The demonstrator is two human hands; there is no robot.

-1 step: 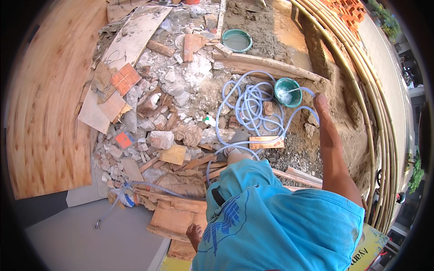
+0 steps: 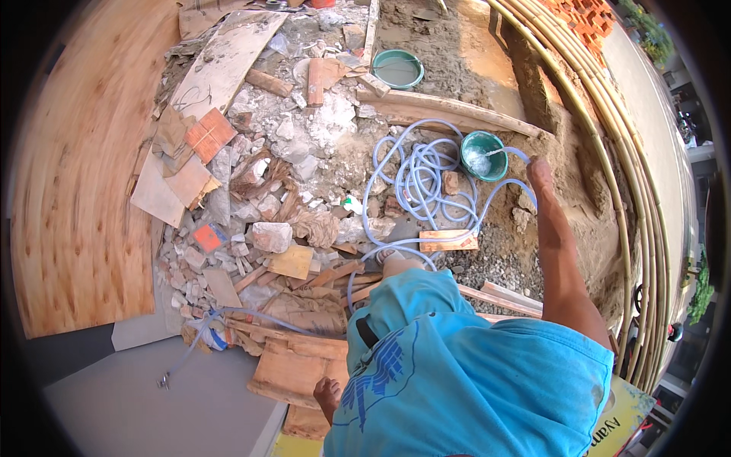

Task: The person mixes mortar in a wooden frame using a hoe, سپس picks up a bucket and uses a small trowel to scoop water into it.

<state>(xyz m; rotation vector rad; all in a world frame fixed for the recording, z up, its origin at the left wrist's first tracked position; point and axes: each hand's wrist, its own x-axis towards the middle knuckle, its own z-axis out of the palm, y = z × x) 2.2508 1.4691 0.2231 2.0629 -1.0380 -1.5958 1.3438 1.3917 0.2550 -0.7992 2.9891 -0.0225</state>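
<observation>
My right hand (image 2: 540, 169) is closed around a pale blue hose (image 2: 520, 153), out at the right on a stretched arm. From the hose's end a stream of water (image 2: 494, 151) runs leftward into a green bucket (image 2: 496, 168); the water inside is white and churning. Behind the hand the hose loops down and leftward into a loose coil (image 2: 417, 177) lying on the ground beside the bucket. My left hand (image 2: 327, 391) hangs low at my left side, near some wooden boards (image 2: 293, 372). Its fingers are curled in, and nothing shows in them.
Rubble (image 2: 272, 237) with broken bricks and wood scraps covers the ground at left, beside a large plywood sheet (image 2: 84, 175). A second green basin (image 2: 398, 70) of water stands beyond a timber plank (image 2: 457, 113). Bamboo poles (image 2: 609, 145) line the right side.
</observation>
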